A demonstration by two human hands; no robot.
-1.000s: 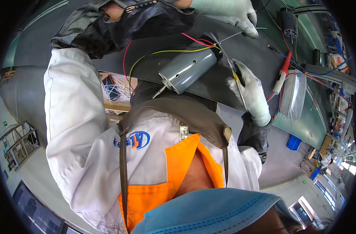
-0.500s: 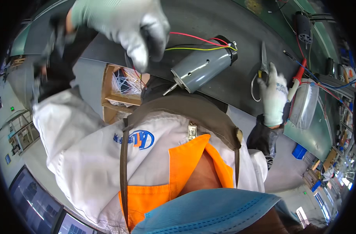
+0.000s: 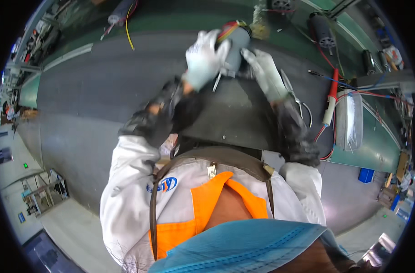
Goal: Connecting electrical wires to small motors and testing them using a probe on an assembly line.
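Note:
A grey cylindrical motor (image 3: 238, 47) stands tilted over the far part of the dark bench mat, its metal shaft (image 3: 217, 82) pointing toward me. Red and yellow wires (image 3: 229, 31) bunch at its far end. My left hand (image 3: 204, 59), in a white glove, is closed around the motor's left side. My right hand (image 3: 265, 73), gloved too, has its fingers stretched out at the motor's right side; blur hides whether the fingertips touch it. Scissors (image 3: 293, 91) lie on the mat beside my right wrist.
Another motor with a yellow wire (image 3: 120, 14) lies at the far left. A dark motor (image 3: 323, 29) stands at the far right. Nearer on the right are a red-and-white probe (image 3: 332, 98) with cables and a clear plastic-wrapped bundle (image 3: 351, 120).
The motor has gone from the bench's near edge to farther away. My left hand has left the wire scrap above the box and now grips the motor. My right hand moved from the scissors toward it.

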